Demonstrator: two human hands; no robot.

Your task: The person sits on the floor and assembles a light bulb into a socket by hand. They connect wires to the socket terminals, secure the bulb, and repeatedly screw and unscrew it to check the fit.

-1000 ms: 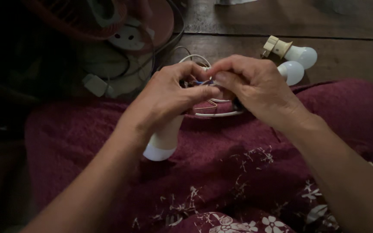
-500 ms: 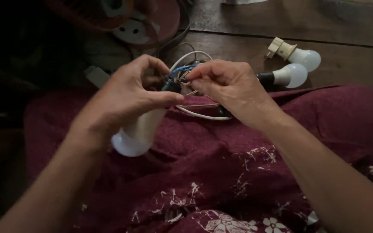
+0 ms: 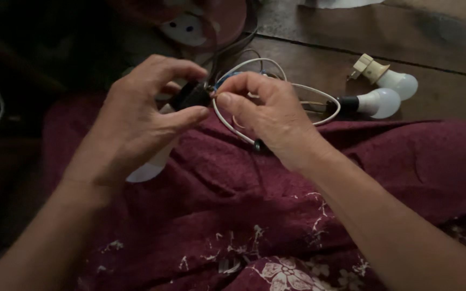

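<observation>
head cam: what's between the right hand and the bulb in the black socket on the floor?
In the head view, a looping white cable runs from the right hand to the bulb, over wooden floor.

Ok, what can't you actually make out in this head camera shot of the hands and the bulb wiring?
- Wire ends at the black socket: covered by the right hand fingertips, too small and dim.
- Bulb in the left hand: mostly hidden behind the palm.
- Round plug socket: cut off by the top edge.
- Left side of the floor: too dark to read.
</observation>
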